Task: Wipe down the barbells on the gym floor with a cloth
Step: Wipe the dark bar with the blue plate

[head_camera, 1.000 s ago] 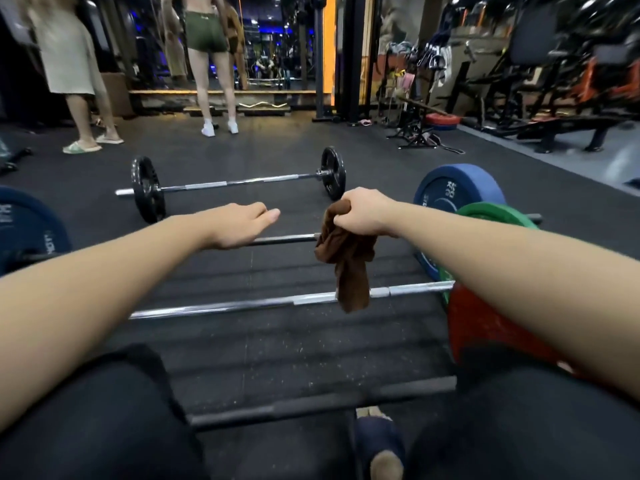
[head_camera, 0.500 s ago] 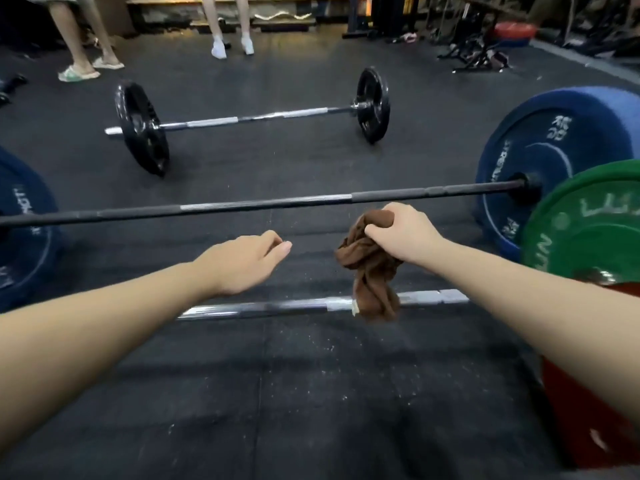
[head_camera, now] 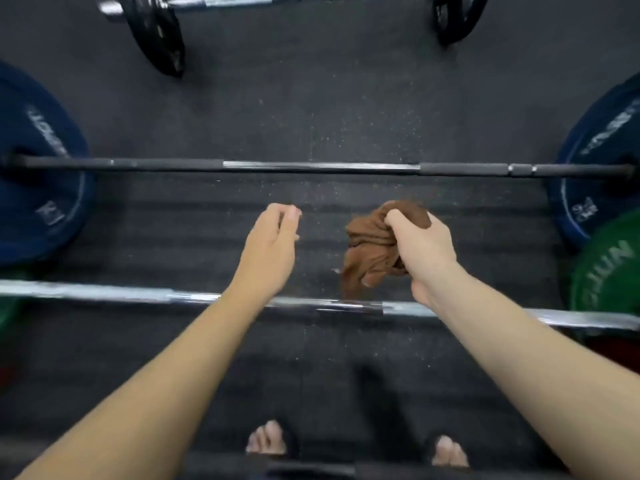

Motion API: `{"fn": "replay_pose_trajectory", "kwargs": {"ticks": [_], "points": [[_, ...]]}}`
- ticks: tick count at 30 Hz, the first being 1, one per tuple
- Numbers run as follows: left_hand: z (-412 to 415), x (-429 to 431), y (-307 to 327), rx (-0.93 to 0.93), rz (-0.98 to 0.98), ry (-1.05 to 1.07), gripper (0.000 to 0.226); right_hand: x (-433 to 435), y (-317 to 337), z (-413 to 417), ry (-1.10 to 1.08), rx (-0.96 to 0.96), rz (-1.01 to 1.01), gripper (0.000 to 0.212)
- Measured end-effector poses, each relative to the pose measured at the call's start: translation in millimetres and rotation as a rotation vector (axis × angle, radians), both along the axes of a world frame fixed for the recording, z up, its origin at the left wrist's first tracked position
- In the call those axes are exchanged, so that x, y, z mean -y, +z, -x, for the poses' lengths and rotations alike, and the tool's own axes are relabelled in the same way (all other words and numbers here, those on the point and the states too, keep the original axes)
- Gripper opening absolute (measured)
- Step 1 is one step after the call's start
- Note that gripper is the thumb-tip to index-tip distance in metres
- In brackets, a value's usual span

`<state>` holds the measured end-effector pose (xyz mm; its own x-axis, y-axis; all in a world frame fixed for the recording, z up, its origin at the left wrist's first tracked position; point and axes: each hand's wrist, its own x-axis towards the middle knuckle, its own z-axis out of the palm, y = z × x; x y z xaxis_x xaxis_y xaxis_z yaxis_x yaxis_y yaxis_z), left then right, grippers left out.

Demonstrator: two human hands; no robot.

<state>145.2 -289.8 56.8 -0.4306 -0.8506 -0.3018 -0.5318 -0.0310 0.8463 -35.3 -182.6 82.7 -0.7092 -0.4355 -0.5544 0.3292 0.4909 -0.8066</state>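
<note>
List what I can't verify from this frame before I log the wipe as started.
Head view only.
- Whether the brown cloth in the right hand touches the chrome barbell: its hanging end is motion-blurred.
- Far barbell: shaft cut by the top edge.
- Right blue plate lettering: blurred, partly off the right edge.
- Green plate: mostly past the right edge.

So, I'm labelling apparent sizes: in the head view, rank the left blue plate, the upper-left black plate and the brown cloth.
1. left blue plate, largest, though cut off by the frame edge.
2. brown cloth and upper-left black plate look about alike; the plate lies farther away, so unranked.
</note>
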Motion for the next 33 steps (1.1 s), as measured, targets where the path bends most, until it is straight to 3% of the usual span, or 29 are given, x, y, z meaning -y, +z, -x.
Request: {"fn": "replay_pose_trajectory", "kwargs": {"ticks": [6, 10, 15, 22, 26, 33], "points": [[-91.8, -7.9, 217.2, 0.174, -0.084, -0.033, 0.032, 20.1, 231.6, -91.5, 0.183, 0.085, -0.085, 0.012], [-126.2, 17.4, 393.6, 0.131, -0.036, 0.054, 0.025, 58.0, 391.3, -134.1, 0.335, -0.014, -0.093, 0.024], [-178.0, 48.9, 547.0, 0.096, 0.004, 0.065, 0.024, 88.7, 542.0, -168.8, 0.38, -0.122, -0.043, 0.008], [-218.3, 90.6, 627.1, 0.122, 0.039, 0.137, 0.035, 115.3, 621.8, -200.2, 0.576, -0.409, -0.076, 0.008], [-209.0, 104.4, 651.8, 0.057, 0.057, 0.2, 0.014, 143.6, 662.4, -191.9, 0.507, -0.475, 0.022, 0.015], [-175.9, 139.3, 670.6, 0.085, 0.08, 0.176, 0.025, 174.2, 685.2, -142.4, 0.517, -0.596, -0.041, 0.009]]}}
